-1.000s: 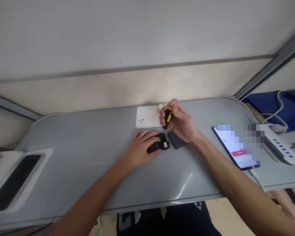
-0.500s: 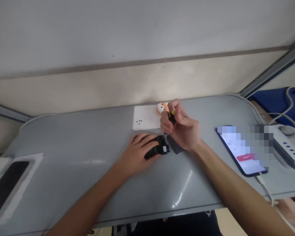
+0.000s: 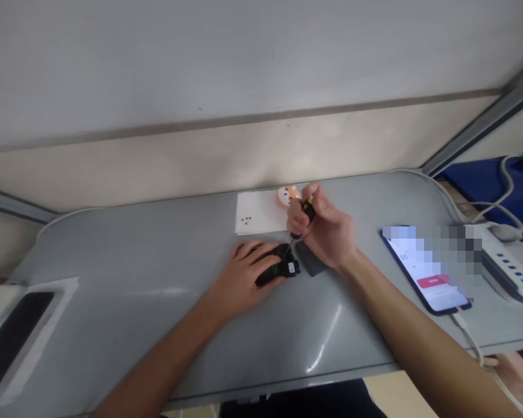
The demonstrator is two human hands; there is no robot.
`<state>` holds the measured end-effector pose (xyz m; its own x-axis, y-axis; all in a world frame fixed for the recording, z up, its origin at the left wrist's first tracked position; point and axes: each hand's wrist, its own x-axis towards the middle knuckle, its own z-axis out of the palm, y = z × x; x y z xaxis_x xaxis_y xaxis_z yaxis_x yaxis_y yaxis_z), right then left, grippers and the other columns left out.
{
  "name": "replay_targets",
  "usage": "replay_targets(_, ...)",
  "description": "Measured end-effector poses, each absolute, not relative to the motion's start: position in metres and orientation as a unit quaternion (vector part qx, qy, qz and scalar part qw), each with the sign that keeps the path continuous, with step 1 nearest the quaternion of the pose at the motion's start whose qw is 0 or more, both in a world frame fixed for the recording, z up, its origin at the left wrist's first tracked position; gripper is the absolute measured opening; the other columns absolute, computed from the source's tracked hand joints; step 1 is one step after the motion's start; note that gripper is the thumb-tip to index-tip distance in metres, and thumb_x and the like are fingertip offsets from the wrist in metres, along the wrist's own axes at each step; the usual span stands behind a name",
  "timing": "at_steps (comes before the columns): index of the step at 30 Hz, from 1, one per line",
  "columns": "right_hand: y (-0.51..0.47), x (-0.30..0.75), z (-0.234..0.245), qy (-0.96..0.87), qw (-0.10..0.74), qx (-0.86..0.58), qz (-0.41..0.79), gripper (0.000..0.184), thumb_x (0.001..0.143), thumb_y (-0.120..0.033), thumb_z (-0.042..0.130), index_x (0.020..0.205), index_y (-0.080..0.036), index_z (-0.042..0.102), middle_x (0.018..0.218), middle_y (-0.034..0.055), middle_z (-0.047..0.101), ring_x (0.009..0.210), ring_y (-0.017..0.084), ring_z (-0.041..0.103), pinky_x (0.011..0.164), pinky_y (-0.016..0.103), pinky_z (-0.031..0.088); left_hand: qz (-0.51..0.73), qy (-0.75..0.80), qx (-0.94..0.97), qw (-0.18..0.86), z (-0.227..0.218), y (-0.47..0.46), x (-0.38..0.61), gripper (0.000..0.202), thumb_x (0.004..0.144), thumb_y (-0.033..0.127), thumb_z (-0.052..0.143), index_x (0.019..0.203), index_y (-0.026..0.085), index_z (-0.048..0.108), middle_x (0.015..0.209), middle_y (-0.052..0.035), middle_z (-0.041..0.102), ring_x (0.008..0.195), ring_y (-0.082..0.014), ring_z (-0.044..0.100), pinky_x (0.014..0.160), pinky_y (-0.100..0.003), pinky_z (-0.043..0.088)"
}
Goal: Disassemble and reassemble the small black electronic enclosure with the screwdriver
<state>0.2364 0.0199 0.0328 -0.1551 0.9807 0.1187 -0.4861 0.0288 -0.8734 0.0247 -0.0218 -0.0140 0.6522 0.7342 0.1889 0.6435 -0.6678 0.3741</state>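
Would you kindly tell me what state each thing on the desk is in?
Black device: held by the left hand
Screwdriver: gripped in the right hand, tilted, shaft down at the device
Grey flat piece: lying flat, partly hidden
White paper: flat, bearing small dark pieces
Right-side phone: screen lit, cable plugged in
Left-side dark slab: flat, unlit

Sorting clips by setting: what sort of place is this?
Looks like an indoor desk or workbench against a wall; home or workshop, I can't tell. Small dark pieces lie on white paper, the right hand grips a screwdriver, and a lit phone is plugged in.
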Motion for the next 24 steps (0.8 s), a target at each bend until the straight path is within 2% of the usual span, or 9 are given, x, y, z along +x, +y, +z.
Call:
replay_targets(2, 0.0220, 0.2407, 0.0330, -0.439, 0.572, -0.282, 0.632, 0.030, 0.095, -0.052, 0.058, 0.087, -0.027, 0.043, 0.077, 0.0008, 0.047, 0.068, 0.019, 0.048, 0.064, 0.034, 0.047, 0.167, 0.385, 0.897, 0.138, -0.0134, -0.0220, 0.0251, 0.025, 0.100, 0.042, 0.064, 0.118, 0.028, 0.073, 0.144, -0.0045, 0.065, 0.129, -0.0285, 0.054, 0.110, -0.050, 0.042)
replay_targets(4, 0.0240, 0.2432, 0.0333, -0.455, 0.562, -0.274, 0.634, 0.029, 0.097, -0.051, 0.055, 0.085, -0.026, 0.046, 0.081, 0.0030, 0.049, 0.074, 0.020, 0.052, 0.067, 0.036, 0.049, 0.170, 0.385, 0.898, 0.133, -0.0131, -0.0223, 0.0254, 0.024, 0.100, 0.042, 0.065, 0.117, 0.028, 0.073, 0.143, -0.0042, 0.065, 0.130, -0.0286, 0.054, 0.109, -0.050, 0.042)
replay_targets(8, 0.0242, 0.2401, 0.0346, -0.430, 0.574, -0.278, 0.639, 0.035, 0.101, -0.054, 0.045, 0.080, -0.026, 0.044, 0.069, -0.0004, 0.036, 0.060, 0.018, 0.038, 0.060, 0.035, 0.044, 0.171, 0.383, 0.899, 0.125, -0.0127, -0.0230, 0.0257, 0.022, 0.099, 0.041, 0.066, 0.116, 0.027, 0.072, 0.143, -0.0036, 0.066, 0.128, -0.0277, 0.055, 0.108, -0.048, 0.042)
replay_targets(11, 0.0213, 0.2360, 0.0358, -0.404, 0.583, -0.262, 0.654, 0.033, 0.101, -0.055, 0.047, 0.084, -0.027, 0.044, 0.066, -0.0027, 0.031, 0.056, 0.017, 0.030, 0.056, 0.032, 0.038, 0.174, 0.381, 0.900, 0.123, -0.0124, -0.0229, 0.0260, 0.022, 0.100, 0.041, 0.066, 0.116, 0.028, 0.072, 0.143, -0.0040, 0.066, 0.128, -0.0271, 0.056, 0.109, -0.047, 0.042)
replay_targets(14, 0.0208, 0.2370, 0.0359, -0.399, 0.581, -0.236, 0.669, 0.028, 0.098, -0.047, 0.056, 0.085, -0.027, 0.041, 0.068, -0.0024, 0.038, 0.060, 0.016, 0.038, 0.060, 0.031, 0.040, 0.168, 0.382, 0.901, 0.121, -0.0121, -0.0225, 0.0260, 0.022, 0.100, 0.040, 0.064, 0.116, 0.028, 0.072, 0.144, -0.0043, 0.065, 0.129, -0.0275, 0.055, 0.109, -0.048, 0.042)
replay_targets(16, 0.0231, 0.2404, 0.0350, -0.406, 0.581, -0.239, 0.664, 0.029, 0.097, -0.044, 0.059, 0.083, -0.026, 0.041, 0.079, 0.0007, 0.047, 0.070, 0.017, 0.049, 0.068, 0.033, 0.046, 0.164, 0.384, 0.900, 0.121, -0.0120, -0.0223, 0.0258, 0.021, 0.100, 0.041, 0.064, 0.115, 0.028, 0.073, 0.145, -0.0040, 0.064, 0.129, -0.0278, 0.055, 0.109, -0.048, 0.042)
replay_targets(18, 0.0265, 0.2437, 0.0335, -0.422, 0.576, -0.251, 0.654, 0.028, 0.097, -0.045, 0.058, 0.083, -0.025, 0.044, 0.088, 0.0035, 0.051, 0.080, 0.019, 0.053, 0.075, 0.035, 0.050, 0.165, 0.388, 0.899, 0.119, -0.0118, -0.0221, 0.0258, 0.021, 0.100, 0.041, 0.065, 0.114, 0.028, 0.073, 0.144, -0.0034, 0.065, 0.129, -0.0277, 0.055, 0.109, -0.049, 0.042)
replay_targets(24, 0.0270, 0.2383, 0.0309, -0.390, 0.599, -0.258, 0.650, 0.035, 0.102, -0.054, 0.048, 0.083, -0.025, 0.049, 0.076, 0.0005, 0.039, 0.067, 0.017, 0.043, 0.067, 0.034, 0.047, 0.169, 0.395, 0.895, 0.122, -0.0124, -0.0224, 0.0259, 0.022, 0.098, 0.041, 0.069, 0.115, 0.028, 0.073, 0.141, -0.0036, 0.067, 0.128, -0.0278, 0.056, 0.110, -0.048, 0.041)
